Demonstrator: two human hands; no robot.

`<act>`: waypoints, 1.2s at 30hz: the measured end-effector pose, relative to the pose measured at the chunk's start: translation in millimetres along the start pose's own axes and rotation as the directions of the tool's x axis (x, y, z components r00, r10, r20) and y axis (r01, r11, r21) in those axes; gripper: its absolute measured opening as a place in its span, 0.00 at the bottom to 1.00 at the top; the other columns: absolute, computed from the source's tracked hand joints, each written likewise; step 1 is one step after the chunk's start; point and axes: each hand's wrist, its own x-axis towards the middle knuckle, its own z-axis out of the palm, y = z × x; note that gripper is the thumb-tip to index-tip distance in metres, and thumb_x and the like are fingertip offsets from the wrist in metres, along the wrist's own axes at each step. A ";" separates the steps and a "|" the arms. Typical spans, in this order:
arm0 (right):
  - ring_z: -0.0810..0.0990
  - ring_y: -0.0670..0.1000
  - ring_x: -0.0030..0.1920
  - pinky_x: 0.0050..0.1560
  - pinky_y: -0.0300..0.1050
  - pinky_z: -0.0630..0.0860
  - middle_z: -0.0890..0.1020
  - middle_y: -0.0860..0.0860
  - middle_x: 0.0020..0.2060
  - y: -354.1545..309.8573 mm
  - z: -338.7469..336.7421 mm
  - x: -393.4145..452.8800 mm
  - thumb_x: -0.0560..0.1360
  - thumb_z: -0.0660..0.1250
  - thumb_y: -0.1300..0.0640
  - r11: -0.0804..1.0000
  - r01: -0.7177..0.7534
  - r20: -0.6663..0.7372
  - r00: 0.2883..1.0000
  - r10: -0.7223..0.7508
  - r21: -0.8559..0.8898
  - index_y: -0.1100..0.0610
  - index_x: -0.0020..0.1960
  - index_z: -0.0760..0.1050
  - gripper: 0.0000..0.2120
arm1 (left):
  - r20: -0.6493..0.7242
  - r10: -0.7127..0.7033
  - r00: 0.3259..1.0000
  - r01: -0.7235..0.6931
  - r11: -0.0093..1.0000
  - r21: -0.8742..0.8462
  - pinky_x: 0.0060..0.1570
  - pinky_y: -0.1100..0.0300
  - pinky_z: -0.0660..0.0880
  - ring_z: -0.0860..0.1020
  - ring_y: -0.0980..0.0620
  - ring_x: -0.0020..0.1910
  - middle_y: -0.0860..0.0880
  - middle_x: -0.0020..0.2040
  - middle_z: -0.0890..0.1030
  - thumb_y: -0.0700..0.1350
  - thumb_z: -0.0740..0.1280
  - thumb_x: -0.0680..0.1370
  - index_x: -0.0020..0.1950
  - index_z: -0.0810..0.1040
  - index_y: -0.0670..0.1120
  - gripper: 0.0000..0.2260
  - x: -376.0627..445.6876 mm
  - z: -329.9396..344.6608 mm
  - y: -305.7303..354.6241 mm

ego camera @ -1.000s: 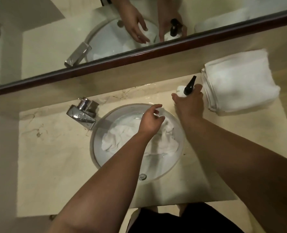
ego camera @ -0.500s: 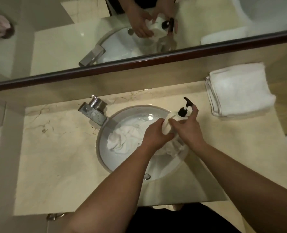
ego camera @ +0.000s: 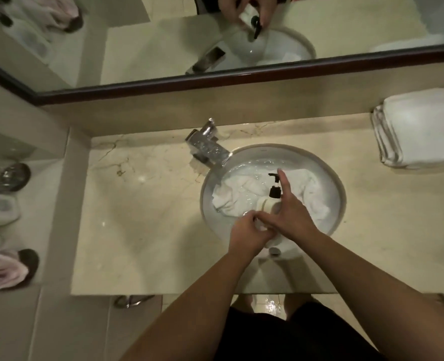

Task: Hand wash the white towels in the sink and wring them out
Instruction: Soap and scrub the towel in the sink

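Over round sink (ego camera: 335,183), crumpled wet towel (ego camera: 235,196)

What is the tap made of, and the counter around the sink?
The tap looks like polished chrome-plated metal: silvery, with bright mirror-like glints. The counter looks like glossy beige marble or a stone lookalike: thin brown veins run through it and ceiling lights reflect as small spots. Real stone or imitation cannot be told from here.

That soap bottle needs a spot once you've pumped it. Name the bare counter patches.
Bare marble counter left of the sink, below the faucet. Another patch lies right of the sink, below the folded towels. The basin is crowded: wet towels, pump bottle and both hands.
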 end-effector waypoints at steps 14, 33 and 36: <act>0.76 0.53 0.43 0.40 0.44 0.68 0.77 0.51 0.45 -21.3 52.0 -11.2 0.63 0.77 0.53 0.999 0.040 -0.097 0.994 -0.041 -0.019 0.40 0.73 0.58 0.44 | -0.037 -0.052 0.998 0.046 0.986 -0.159 0.26 0.68 0.62 0.72 0.63 0.26 0.57 0.27 0.72 0.44 0.77 0.68 0.39 0.77 0.52 0.10 -8.5 -19.7 -35.8; 0.80 0.47 0.53 0.56 0.46 0.76 0.79 0.50 0.57 57.3 -101.4 -15.7 0.73 0.74 0.44 0.870 -0.161 -0.260 0.915 0.309 0.467 0.46 0.78 0.56 0.40 | 0.193 0.156 0.969 -0.132 0.982 -0.135 0.36 0.64 0.75 0.81 0.57 0.38 0.53 0.40 0.83 0.48 0.80 0.67 0.46 0.80 0.47 0.13 26.8 59.9 104.9; 0.83 0.55 0.54 0.52 0.48 0.79 0.84 0.51 0.51 67.9 -140.7 -1.3 0.80 0.65 0.44 0.764 -0.184 -0.109 0.943 0.315 0.618 0.54 0.62 0.77 0.17 | 0.257 0.172 0.951 -0.119 0.971 -0.210 0.46 0.57 0.82 0.85 0.53 0.45 0.50 0.47 0.86 0.43 0.81 0.67 0.54 0.82 0.45 0.18 44.0 55.5 138.3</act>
